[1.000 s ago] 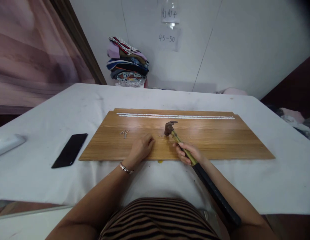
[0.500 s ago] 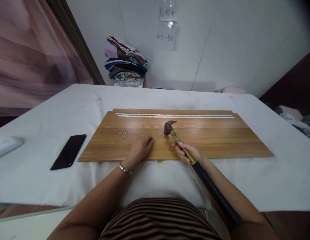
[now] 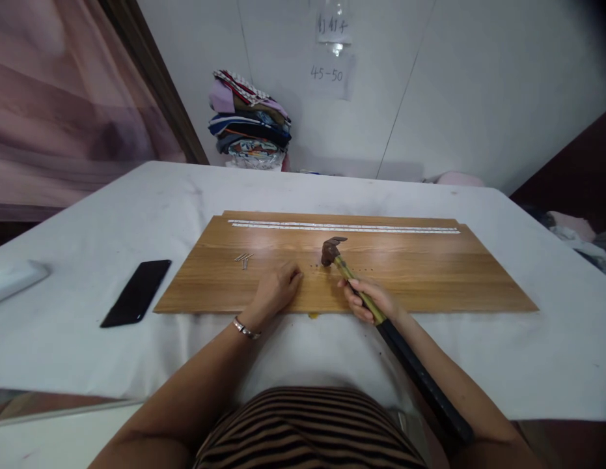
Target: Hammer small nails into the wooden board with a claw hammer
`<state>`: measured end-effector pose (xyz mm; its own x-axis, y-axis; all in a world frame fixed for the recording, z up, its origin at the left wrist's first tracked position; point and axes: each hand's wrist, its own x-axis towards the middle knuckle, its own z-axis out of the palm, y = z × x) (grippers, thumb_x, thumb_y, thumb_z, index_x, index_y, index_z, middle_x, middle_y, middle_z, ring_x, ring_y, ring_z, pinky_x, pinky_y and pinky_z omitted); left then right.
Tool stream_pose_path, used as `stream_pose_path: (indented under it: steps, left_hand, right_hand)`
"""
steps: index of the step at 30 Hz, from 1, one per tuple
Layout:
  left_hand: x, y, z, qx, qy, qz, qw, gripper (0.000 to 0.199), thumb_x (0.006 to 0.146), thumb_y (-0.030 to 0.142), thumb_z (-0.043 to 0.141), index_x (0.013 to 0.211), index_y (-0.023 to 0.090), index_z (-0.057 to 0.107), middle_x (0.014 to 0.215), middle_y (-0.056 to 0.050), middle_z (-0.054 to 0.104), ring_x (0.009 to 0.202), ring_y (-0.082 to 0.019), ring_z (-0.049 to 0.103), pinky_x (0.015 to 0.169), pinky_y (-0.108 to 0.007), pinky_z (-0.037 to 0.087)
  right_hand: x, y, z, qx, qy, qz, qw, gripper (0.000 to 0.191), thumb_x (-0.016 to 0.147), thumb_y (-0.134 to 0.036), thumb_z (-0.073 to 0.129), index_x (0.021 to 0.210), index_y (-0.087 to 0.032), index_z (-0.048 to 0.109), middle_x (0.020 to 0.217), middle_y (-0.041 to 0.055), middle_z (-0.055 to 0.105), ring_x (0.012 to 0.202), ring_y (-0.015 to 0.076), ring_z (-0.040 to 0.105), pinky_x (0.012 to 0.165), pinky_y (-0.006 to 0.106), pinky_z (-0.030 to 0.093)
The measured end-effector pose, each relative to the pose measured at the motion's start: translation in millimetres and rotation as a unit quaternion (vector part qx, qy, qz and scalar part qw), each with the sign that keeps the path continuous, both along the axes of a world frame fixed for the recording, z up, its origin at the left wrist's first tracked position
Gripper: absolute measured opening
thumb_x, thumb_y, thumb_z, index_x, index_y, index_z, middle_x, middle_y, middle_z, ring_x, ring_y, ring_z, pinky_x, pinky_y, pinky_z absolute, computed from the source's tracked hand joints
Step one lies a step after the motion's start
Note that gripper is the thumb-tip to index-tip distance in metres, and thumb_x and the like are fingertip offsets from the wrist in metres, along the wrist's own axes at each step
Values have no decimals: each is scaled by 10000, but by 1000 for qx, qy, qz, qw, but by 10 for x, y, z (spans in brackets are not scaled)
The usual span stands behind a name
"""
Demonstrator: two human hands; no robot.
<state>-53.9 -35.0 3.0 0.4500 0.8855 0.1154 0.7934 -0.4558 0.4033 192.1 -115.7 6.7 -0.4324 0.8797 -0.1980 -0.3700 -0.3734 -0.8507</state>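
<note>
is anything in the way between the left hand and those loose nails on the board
Nothing visible: only bare wooden board shows between the left hand and the loose nails to its left. The hammer, in the right hand, is on the other side.

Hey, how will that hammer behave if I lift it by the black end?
The hammer will probably feel head-heavy, since its metal-looking head sits at the far end of a long handle. It likely won't flex, as the handle looks straight.
</note>
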Motion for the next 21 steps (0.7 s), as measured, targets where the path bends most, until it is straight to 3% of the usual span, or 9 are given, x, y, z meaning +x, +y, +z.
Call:
stream_pose_path:
  steps: [21]
  left_hand:
    - [11, -3, 17, -3, -5, 1, 1000, 139, 951, 239, 528, 847, 203, 613, 852, -39, 696, 793, -197, 638, 727, -300, 436]
  right_hand:
    - [-9, 0, -3, -16, -9, -8, 1000, 410, 820, -529, 705, 1000, -181, 583, 572, -120, 478, 287, 34, 321, 268, 184, 260]
